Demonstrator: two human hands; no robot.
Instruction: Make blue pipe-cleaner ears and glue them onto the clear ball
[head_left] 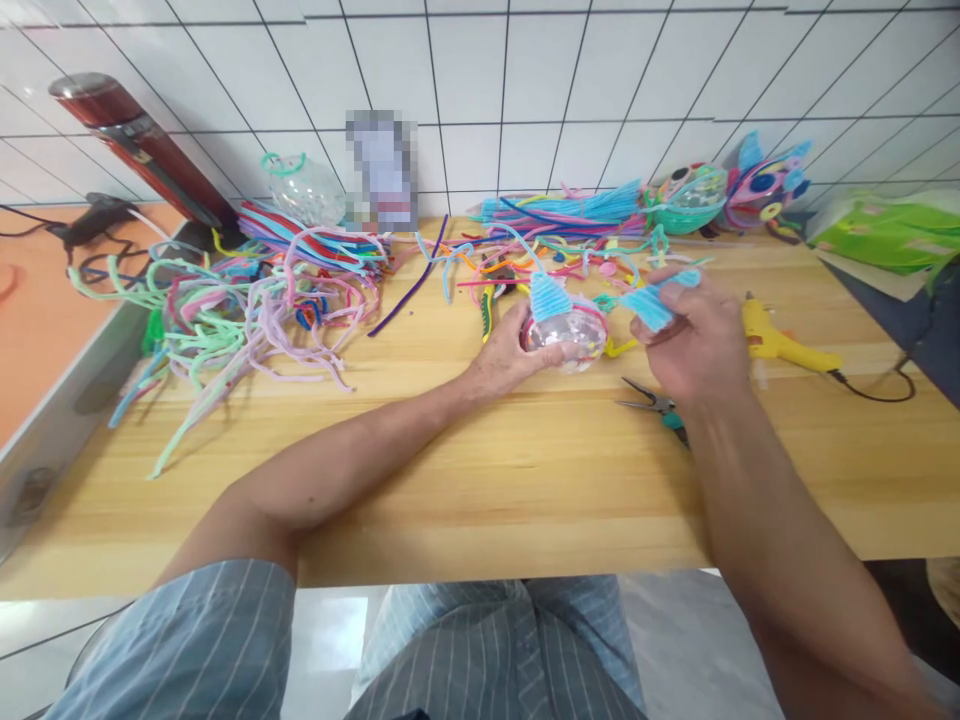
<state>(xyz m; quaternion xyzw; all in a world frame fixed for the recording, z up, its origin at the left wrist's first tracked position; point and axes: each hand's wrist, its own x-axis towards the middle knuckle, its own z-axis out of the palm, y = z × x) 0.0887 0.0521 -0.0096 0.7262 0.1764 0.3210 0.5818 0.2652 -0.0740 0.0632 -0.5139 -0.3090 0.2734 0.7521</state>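
My left hand [504,357] grips a clear plastic ball [571,336] just above the wooden table [465,480]. A light blue coiled pipe-cleaner fin [549,295] sits on top of the ball, and a pink-and-yellow pipe cleaner rings its middle. My right hand [694,340], just right of the ball, pinches a second light blue coiled pipe-cleaner piece [652,305] between thumb and fingers.
A big heap of loose pipe cleaners [247,300] lies at the left, more [555,235] at the back. Pliers [652,403] lie under my right wrist, a yellow glue gun [780,345] to the right. Finished ball fish [690,200] stand by the wall; a clear ball [304,188] is back left.
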